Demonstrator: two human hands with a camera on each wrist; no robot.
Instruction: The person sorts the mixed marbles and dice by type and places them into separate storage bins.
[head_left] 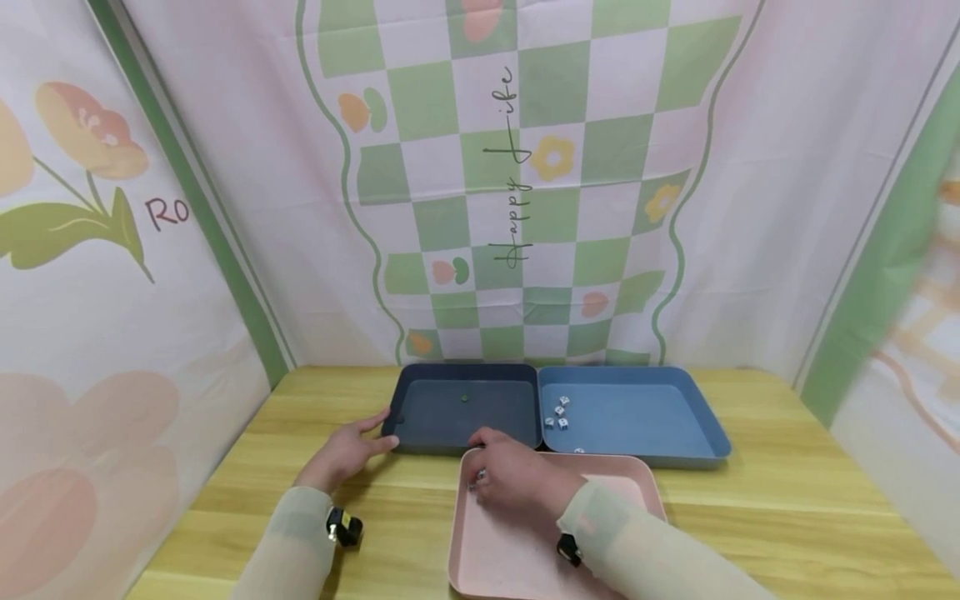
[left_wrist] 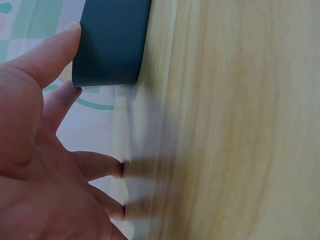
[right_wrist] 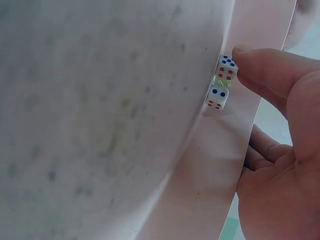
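My left hand is at the left end of the dark blue tray; thumb and index finger touch its corner, the other fingers extended. My right hand reaches over the far left corner of the pink tray. In the right wrist view, its thumb touches a white die inside the tray wall, while other fingers are beyond the wall. A second white die sits beside it, with a small clear greenish piece between them.
The lighter blue tray stands at the right, with several white dice near its left side. A small green piece lies in the dark tray. All trays stand on a wood-grain table; a patterned curtain hangs behind.
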